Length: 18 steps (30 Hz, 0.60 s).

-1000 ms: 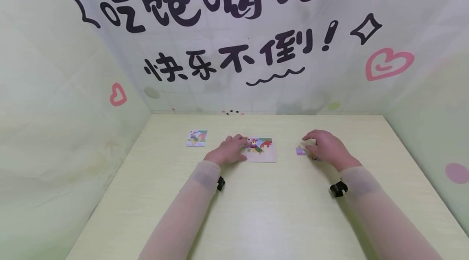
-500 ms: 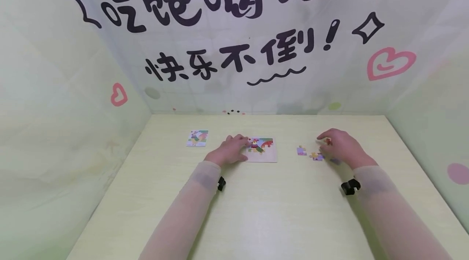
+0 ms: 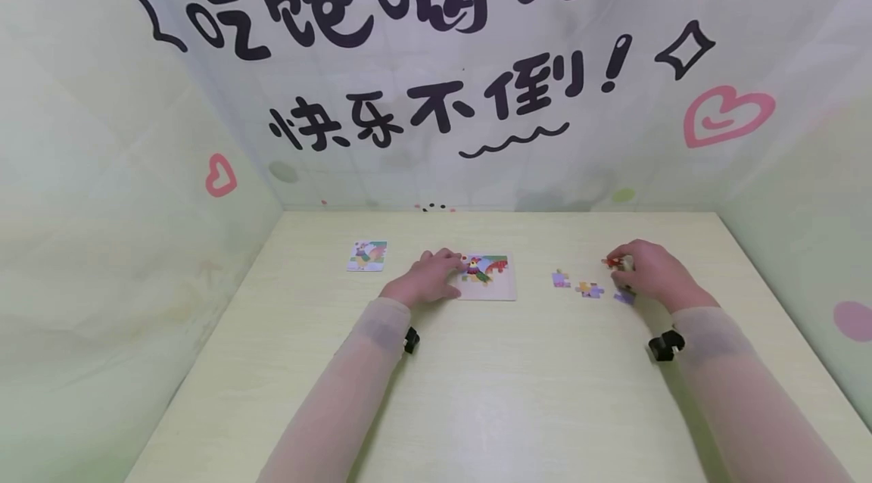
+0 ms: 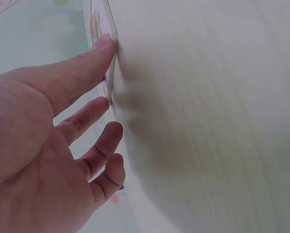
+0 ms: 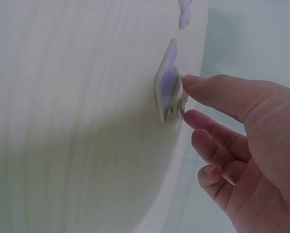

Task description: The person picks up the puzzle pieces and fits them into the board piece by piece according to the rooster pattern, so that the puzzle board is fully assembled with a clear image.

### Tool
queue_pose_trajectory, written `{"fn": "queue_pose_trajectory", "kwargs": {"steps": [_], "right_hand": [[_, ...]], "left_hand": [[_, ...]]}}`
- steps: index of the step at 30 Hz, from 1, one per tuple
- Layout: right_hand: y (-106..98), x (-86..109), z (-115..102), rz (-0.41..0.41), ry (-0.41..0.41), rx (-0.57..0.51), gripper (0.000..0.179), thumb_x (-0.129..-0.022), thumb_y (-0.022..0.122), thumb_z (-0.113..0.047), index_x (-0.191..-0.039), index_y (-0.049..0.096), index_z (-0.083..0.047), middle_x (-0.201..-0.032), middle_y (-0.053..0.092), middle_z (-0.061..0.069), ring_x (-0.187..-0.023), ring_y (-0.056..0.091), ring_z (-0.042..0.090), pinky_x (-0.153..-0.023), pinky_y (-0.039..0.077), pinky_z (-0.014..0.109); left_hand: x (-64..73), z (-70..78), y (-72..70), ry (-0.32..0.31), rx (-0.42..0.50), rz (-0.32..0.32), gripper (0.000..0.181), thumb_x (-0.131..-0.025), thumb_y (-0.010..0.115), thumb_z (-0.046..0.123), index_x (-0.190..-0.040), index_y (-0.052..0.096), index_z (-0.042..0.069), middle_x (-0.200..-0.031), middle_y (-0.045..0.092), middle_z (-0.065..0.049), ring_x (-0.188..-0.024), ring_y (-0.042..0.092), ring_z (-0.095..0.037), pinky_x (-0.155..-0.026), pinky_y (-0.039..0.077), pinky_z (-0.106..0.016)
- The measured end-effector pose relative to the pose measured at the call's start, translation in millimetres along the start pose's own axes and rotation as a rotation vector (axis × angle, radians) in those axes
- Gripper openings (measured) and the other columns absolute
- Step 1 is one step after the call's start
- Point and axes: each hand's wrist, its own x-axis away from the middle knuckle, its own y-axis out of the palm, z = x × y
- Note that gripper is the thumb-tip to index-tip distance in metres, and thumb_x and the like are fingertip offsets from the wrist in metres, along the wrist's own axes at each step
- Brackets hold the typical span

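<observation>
In the head view a jigsaw puzzle board (image 3: pixel 506 291) lies mid-table, its upper part filled with a colourful bird picture and its lower strip pale and bare. My left hand (image 3: pixel 425 278) holds it by the left side; in the left wrist view the thumb is on the near edge of the board (image 4: pixel 100 22) and the index fingertip at its corner. Off to the right, my right hand (image 3: pixel 650 271) pinches a red puzzle piece (image 3: pixel 613 262) between thumb and fingers. Just under those fingers lies a purple puzzle piece (image 3: pixel 623 297), partly hidden; the right wrist view shows this purple piece (image 5: pixel 166 80) close to the thumb.
Two more loose pieces, a purple one (image 3: pixel 561 279) and a yellow-purple one (image 3: pixel 590 290), lie between board and right hand. A small square picture card (image 3: pixel 367 256) is at the back left. Printed cloth walls (image 3: pixel 409 180) border the table (image 3: pixel 477 392) behind and at both sides.
My right hand has moved right, away from the two loose pieces it partly covered, and a red piece now shows at its fingers. The left hand and board have stayed put.
</observation>
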Motion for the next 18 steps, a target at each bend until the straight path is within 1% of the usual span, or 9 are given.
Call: {"fn": "queue_pose_trajectory", "kwargs": {"steps": [7,11,14,18], "right_hand": [[-3,-1.2,7,-0.002,-0.006,-0.008,0.037,-0.093,0.072,-0.016,-0.127,0.069,0.0,-0.131,0.063,0.032,-0.105,0.059,0.04,-0.095,0.048,0.066],[-3,-2.1,10,0.004,-0.011,-0.014,0.035,-0.093,0.071,-0.015,-0.125,0.07,0.0,-0.128,0.065,0.03,-0.109,0.06,0.041,-0.096,0.048,0.067],[-4,-1.6,12,0.002,-0.008,-0.025,0.032,-0.094,0.07,-0.016,-0.123,0.071,-0.001,-0.126,0.067,0.028,-0.1,0.061,0.036,-0.09,0.051,0.061],[-4,-0.4,13,-0.001,-0.013,-0.034,0.029,-0.095,0.07,-0.016,-0.12,0.072,-0.002,-0.123,0.068,0.024,-0.088,0.058,0.028,-0.08,0.051,0.048]], "left_hand": [[0.3,-0.2,0.1,0.005,0.0,-0.002,0.056,-0.096,0.074,0.03,-0.149,0.055,0.025,-0.166,0.036,-0.001,-0.146,0.036,-0.033,-0.118,0.038,-0.056],[1.1,-0.1,0.3,0.007,-0.003,-0.002,0.056,-0.097,0.073,0.03,-0.149,0.055,0.024,-0.166,0.036,-0.002,-0.146,0.036,-0.033,-0.118,0.037,-0.055],[2.0,0.8,-0.2,0.01,-0.001,0.001,0.056,-0.097,0.073,0.03,-0.149,0.055,0.024,-0.166,0.037,-0.002,-0.145,0.037,-0.032,-0.118,0.038,-0.054],[3.1,2.3,-1.4,0.012,0.008,0.002,0.055,-0.097,0.073,0.029,-0.149,0.056,0.023,-0.166,0.037,-0.002,-0.145,0.037,-0.032,-0.118,0.038,-0.054]]}}
